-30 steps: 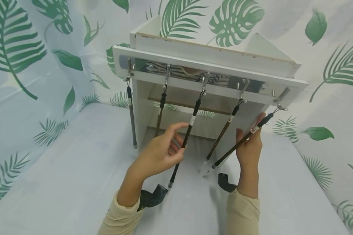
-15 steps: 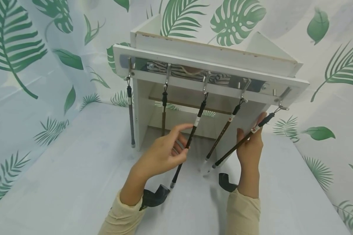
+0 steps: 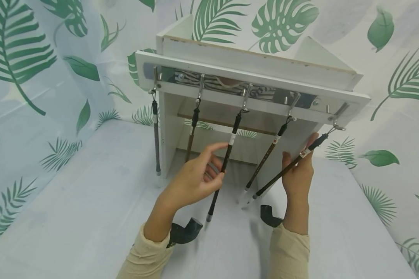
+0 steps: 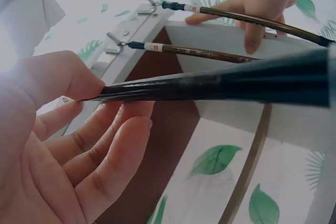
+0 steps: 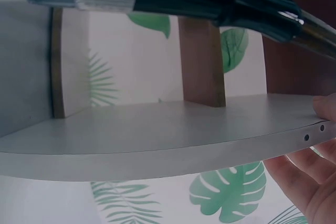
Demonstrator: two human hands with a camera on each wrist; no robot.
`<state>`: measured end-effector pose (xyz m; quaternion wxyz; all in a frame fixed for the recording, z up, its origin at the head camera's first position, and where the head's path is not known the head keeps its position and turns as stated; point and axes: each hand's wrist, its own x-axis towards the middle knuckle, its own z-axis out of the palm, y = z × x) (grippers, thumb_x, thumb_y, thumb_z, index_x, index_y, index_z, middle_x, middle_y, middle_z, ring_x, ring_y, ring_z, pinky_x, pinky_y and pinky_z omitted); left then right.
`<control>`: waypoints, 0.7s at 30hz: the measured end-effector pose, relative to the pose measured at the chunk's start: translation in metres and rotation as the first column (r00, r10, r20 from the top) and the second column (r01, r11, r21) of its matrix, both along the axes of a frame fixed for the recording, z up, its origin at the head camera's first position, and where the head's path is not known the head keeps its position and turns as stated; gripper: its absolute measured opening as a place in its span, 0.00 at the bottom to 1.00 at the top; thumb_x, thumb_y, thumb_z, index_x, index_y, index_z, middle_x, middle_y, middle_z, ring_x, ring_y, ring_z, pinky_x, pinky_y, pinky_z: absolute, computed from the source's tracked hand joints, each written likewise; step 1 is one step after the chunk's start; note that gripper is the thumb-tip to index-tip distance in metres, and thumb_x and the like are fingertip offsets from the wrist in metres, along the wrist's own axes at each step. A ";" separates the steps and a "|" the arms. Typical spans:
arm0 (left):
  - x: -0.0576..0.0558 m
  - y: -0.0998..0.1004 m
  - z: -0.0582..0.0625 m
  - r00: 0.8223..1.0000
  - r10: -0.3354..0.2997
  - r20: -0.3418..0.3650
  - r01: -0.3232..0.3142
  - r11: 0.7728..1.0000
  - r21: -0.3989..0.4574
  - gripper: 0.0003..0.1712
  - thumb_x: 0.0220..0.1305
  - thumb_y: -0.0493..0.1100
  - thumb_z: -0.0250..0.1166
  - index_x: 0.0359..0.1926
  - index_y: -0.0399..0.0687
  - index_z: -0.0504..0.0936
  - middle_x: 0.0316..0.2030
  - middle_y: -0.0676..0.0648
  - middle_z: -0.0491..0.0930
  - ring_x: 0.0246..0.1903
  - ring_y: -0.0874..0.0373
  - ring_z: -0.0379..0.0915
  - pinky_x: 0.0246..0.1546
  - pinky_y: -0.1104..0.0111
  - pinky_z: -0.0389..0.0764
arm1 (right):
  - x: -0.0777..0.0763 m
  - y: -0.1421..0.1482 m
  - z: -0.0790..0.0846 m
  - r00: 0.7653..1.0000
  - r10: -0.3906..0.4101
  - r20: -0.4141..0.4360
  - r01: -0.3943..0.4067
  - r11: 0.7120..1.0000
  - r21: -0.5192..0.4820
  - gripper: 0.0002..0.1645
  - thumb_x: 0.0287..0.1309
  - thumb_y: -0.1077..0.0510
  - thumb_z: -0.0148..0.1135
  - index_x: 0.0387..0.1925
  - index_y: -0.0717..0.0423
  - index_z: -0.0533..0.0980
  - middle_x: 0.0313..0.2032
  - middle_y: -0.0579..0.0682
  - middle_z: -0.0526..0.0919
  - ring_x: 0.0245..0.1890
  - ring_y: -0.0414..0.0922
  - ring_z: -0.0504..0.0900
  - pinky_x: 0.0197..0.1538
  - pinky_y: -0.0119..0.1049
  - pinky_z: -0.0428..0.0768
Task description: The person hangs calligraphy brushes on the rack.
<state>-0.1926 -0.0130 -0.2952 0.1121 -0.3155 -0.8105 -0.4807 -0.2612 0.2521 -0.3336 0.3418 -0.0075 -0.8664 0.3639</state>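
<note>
Several writing brushes hang by loops from metal hooks on a white wooden rack (image 3: 258, 75). My left hand (image 3: 197, 178) holds the middle writing brush (image 3: 227, 159) lightly between thumb and fingers. In the left wrist view, the thumb lies against its dark shaft (image 4: 168, 88), other fingers spread below. My right hand (image 3: 298, 176) grips the edge of the rack's right side panel (image 5: 226, 153), thumb inside and fingers outside. The rightmost writing brush (image 3: 283, 168) hangs across in front of that hand. Beside it hangs another writing brush (image 3: 265, 157).
Left of my left hand hang a brush (image 3: 192, 135) partly hidden by it and the leftmost brush (image 3: 156, 137). White cloth (image 3: 83, 209) lies under the rack. Leaf-printed sheeting (image 3: 387, 77) stands behind. Black wrist mounts (image 3: 186, 230) sit at both wrists.
My left hand has shifted slightly right with the middle brush, whose top swung right and then back left. The brush beside it sways. My right hand keeps its grip on the panel.
</note>
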 end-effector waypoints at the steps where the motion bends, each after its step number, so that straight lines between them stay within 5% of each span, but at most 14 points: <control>1: 0.000 0.000 0.000 1.000 0.001 0.000 -0.001 1.000 0.005 0.34 0.57 0.34 0.58 0.63 0.49 0.57 0.35 0.48 0.74 0.31 0.64 0.74 0.32 0.78 0.78 | 0.000 0.000 0.000 1.000 0.000 -0.002 0.000 1.000 0.001 0.43 0.63 0.54 0.48 0.70 0.34 0.35 0.61 0.64 0.65 0.55 0.66 0.70 0.51 0.63 0.71; 21: 0.000 0.006 0.000 1.000 0.008 -0.002 -0.008 0.999 0.035 0.34 0.57 0.35 0.58 0.64 0.48 0.57 0.35 0.48 0.74 0.30 0.63 0.75 0.32 0.78 0.78 | 0.001 -0.001 0.001 1.000 -0.012 0.006 0.012 1.000 0.006 0.42 0.63 0.55 0.48 0.70 0.38 0.37 0.60 0.64 0.66 0.54 0.66 0.71 0.51 0.62 0.71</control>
